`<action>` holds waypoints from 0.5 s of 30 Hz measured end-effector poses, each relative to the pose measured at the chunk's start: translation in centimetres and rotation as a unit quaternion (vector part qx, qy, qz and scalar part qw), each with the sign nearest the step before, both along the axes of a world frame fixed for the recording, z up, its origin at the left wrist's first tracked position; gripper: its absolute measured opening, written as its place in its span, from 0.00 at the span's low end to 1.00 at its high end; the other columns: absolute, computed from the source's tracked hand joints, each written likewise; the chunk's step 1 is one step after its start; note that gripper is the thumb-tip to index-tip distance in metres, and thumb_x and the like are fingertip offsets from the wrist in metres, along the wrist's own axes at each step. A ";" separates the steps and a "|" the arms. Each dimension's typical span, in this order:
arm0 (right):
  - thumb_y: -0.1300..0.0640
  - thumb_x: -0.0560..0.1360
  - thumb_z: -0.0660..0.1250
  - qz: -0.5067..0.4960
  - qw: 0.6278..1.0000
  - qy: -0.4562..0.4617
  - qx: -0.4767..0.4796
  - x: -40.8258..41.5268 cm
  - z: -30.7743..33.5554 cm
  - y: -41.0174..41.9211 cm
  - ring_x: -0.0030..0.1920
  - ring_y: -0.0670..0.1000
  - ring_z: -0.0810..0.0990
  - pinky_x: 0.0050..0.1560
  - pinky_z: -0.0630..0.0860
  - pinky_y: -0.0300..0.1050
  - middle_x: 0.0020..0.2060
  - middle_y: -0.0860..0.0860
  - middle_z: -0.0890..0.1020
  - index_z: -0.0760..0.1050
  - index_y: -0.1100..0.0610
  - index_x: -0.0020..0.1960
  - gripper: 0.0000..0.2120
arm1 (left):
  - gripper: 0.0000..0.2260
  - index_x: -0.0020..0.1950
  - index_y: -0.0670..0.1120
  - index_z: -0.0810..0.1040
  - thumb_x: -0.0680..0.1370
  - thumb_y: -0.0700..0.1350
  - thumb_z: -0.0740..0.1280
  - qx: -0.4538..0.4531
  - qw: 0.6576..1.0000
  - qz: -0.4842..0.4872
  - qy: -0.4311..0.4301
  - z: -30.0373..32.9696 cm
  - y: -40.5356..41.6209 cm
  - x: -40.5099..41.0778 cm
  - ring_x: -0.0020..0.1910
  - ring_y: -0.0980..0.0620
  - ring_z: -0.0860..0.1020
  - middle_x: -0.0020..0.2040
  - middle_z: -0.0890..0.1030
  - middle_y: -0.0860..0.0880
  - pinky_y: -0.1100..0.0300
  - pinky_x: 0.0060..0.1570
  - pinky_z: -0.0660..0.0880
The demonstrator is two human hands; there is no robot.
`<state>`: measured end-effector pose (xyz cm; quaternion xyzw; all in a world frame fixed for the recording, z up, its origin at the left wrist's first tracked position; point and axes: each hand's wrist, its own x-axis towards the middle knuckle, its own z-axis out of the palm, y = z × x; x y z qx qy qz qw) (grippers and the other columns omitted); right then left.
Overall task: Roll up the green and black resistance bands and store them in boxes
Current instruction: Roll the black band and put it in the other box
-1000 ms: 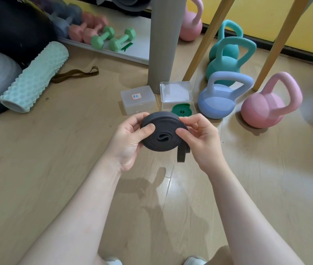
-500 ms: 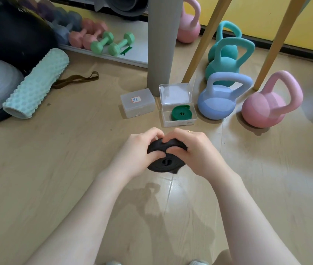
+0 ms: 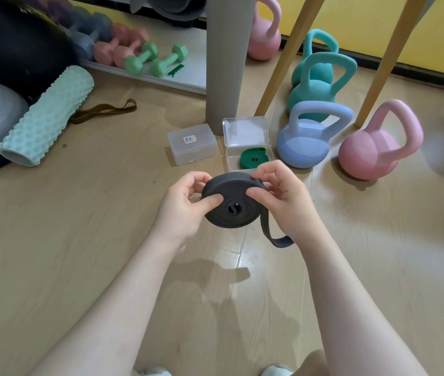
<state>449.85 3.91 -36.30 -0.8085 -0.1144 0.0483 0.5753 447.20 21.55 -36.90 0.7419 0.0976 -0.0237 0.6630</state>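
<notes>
Now the coiled black band [image 3: 231,203] sits pinched between left hand [image 3: 185,210] and right hand [image 3: 283,196].

Both the left hand [image 3: 185,204] and right hand [image 3: 283,196] pinch the coiled black band [image 3: 231,204] above the floor [image 3: 79,240]; its loose end hangs down.

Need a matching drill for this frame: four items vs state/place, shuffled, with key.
Items:
1. black rolled resistance band
2. green rolled resistance band
3. clear plastic box with orange label
4. lilac kettlebell

States:
A. closed, on the floor
B. lying in the open clear box
C. held in the grip of left hand and right hand, tail hanging loose
D. standing right of the open box

Pairs: 1-C, 2-B, 3-A, 4-D
</notes>
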 end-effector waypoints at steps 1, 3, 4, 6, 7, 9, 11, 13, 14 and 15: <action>0.60 0.71 0.70 -0.012 1.000 -0.002 0.004 0.0 -0.1 0.2 0.40 0.52 0.79 0.45 0.77 0.51 0.42 0.49 0.80 0.72 0.41 0.41 0.14 | 0.12 0.44 0.53 0.73 0.72 0.35 0.69 -0.001 1.000 -0.003 0.007 -0.1 0.1 0.0 0.40 0.50 0.77 0.45 0.77 0.50 0.58 0.43 0.74; 0.58 0.69 0.71 -0.011 1.000 -0.007 -0.012 0.1 -0.3 0.3 0.41 0.58 0.79 0.43 0.78 0.56 0.39 0.55 0.81 0.73 0.44 0.39 0.11 | 0.11 0.45 0.51 0.72 0.73 0.36 0.69 0.023 0.997 -0.064 0.029 -0.3 0.5 0.1 0.41 0.49 0.78 0.46 0.78 0.48 0.57 0.44 0.75; 0.59 0.69 0.71 0.004 0.999 -0.007 -0.031 0.1 -0.4 0.1 0.40 0.58 0.79 0.43 0.78 0.57 0.38 0.55 0.81 0.73 0.45 0.38 0.11 | 0.10 0.45 0.49 0.71 0.73 0.36 0.68 0.046 0.992 -0.108 0.047 -0.3 0.7 0.1 0.42 0.48 0.79 0.46 0.78 0.47 0.55 0.45 0.75; 0.62 0.70 0.71 0.046 0.995 -0.014 -0.082 0.2 -0.6 0.0 0.38 0.54 0.78 0.41 0.78 0.53 0.37 0.53 0.81 0.74 0.46 0.38 0.12 | 0.09 0.47 0.47 0.70 0.73 0.38 0.69 0.105 0.975 -0.179 0.080 -0.3 1.2 0.0 0.45 0.45 0.80 0.48 0.80 0.47 0.51 0.49 0.76; 0.62 0.70 0.71 0.071 0.991 -0.022 -0.108 0.1 -0.7 0.2 0.38 0.52 0.78 0.41 0.77 0.52 0.37 0.51 0.81 0.75 0.48 0.38 0.10 | 0.10 0.47 0.47 0.71 0.72 0.39 0.70 0.127 0.968 -0.199 0.091 -0.3 1.4 0.0 0.46 0.46 0.81 0.48 0.80 0.47 0.50 0.51 0.76; 0.62 0.70 0.70 0.120 0.978 -0.048 -0.160 -0.2 -0.6 1.0 0.38 0.54 0.77 0.41 0.75 0.50 0.36 0.52 0.81 0.77 0.54 0.42 0.05 | 0.12 0.48 0.50 0.72 0.70 0.41 0.73 0.138 0.964 -0.212 0.084 0.0 1.3 -0.1 0.48 0.49 0.81 0.48 0.81 0.49 0.51 0.53 0.76; 0.63 0.70 0.69 0.139 0.973 -0.062 -0.172 -0.5 -0.9 1.9 0.37 0.53 0.76 0.40 0.74 0.49 0.35 0.52 0.80 0.76 0.56 0.43 0.04 | 0.12 0.47 0.51 0.74 0.69 0.43 0.74 0.152 0.967 -0.200 0.054 0.3 1.3 0.0 0.49 0.51 0.81 0.48 0.82 0.50 0.53 0.52 0.76; 0.63 0.70 0.69 0.119 0.982 -0.030 -0.144 -0.4 -1.1 2.1 0.36 0.49 0.75 0.38 0.72 0.44 0.33 0.48 0.78 0.75 0.54 0.41 0.05 | 0.10 0.46 0.51 0.76 0.69 0.43 0.73 0.168 0.967 -0.185 0.043 0.3 1.4 0.2 0.48 0.51 0.81 0.47 0.83 0.50 0.56 0.51 0.76; 0.62 0.70 0.70 0.109 0.985 -0.010 -0.135 -0.3 -1.2 2.0 0.35 0.45 0.74 0.37 0.71 0.41 0.32 0.44 0.77 0.75 0.52 0.40 0.07 | 0.09 0.47 0.50 0.77 0.70 0.41 0.73 0.170 0.966 -0.187 0.051 0.3 1.5 0.3 0.49 0.52 0.81 0.47 0.83 0.50 0.58 0.51 0.76; 0.61 0.69 0.71 0.104 0.986 0.004 -0.132 -0.2 -1.3 1.8 0.34 0.43 0.73 0.36 0.70 0.37 0.32 0.41 0.77 0.75 0.50 0.40 0.08 | 0.09 0.47 0.50 0.77 0.70 0.40 0.72 0.172 0.964 -0.193 0.061 0.2 1.5 0.3 0.49 0.52 0.81 0.47 0.83 0.50 0.60 0.50 0.75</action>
